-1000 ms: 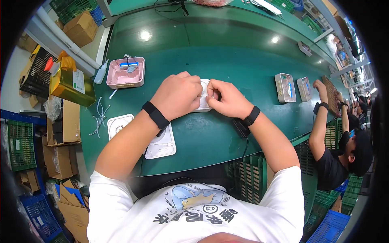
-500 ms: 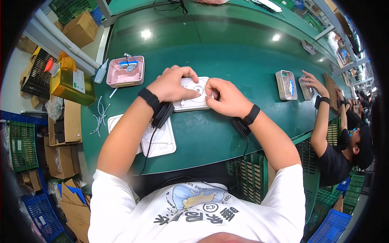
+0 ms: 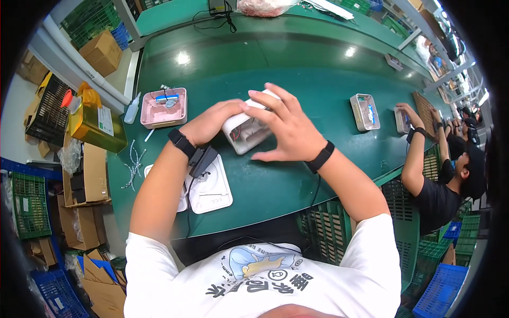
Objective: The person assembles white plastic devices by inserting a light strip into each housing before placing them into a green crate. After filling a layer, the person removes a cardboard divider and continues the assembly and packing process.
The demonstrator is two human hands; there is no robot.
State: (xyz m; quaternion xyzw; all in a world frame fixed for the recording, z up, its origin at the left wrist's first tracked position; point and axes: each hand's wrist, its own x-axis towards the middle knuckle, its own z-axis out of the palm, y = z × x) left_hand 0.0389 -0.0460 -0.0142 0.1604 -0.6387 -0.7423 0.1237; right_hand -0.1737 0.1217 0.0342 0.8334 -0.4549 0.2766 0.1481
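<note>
My left hand [image 3: 213, 123] grips a white plastic housing [image 3: 243, 143] by its left side. The housing is tipped up, so its hollow inside faces me and a bit of red wire shows. Over its right side my right hand [image 3: 292, 130] is spread, the thumb well apart from the fingers. Its fingertips overlap the housing's upper edge; whether they touch cannot be made out. Closer to me lie white moulded panels [image 3: 214, 196], partly covered by my left forearm and a black device at the wrist.
A pink housing [image 3: 183, 117] with a blue part inside stands left, near a small bottle [image 3: 132, 108], twisted wires [image 3: 133, 168] and a yellow-green can [image 3: 87, 127]. Rightward is another open housing [image 3: 357, 117]; a co-worker's hand [image 3: 412, 115] touches one beyond it.
The housing has been tilted up from lying flat, turning its round-patterned face away and exposing its inside. My right hand has opened from its pinch and spread out.
</note>
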